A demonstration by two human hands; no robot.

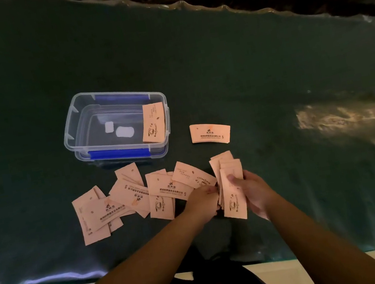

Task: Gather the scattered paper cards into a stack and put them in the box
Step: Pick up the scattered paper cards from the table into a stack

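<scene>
1. One clear rectangular plastic box (pixel 116 125) with two blue side latches stands on the dark green cloth.
2. One pale orange printed paper card (pixel 153 123) leans inside the box at its right wall.
3. One small stack of such cards (pixel 210 133) lies apart, right of the box.
4. The loose cards (pixel 141 196) near the cloth's front edge overlap too much to count exactly.
5. Two bare hands, left hand (pixel 202 201) and right hand (pixel 255 190), share one fanned bundle of cards (pixel 230 184).

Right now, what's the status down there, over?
Both hands, left hand and right hand, clamped on a pink paper card stack. Clear plastic box open. Loose pink cards scattered. Nothing blocking.
</scene>
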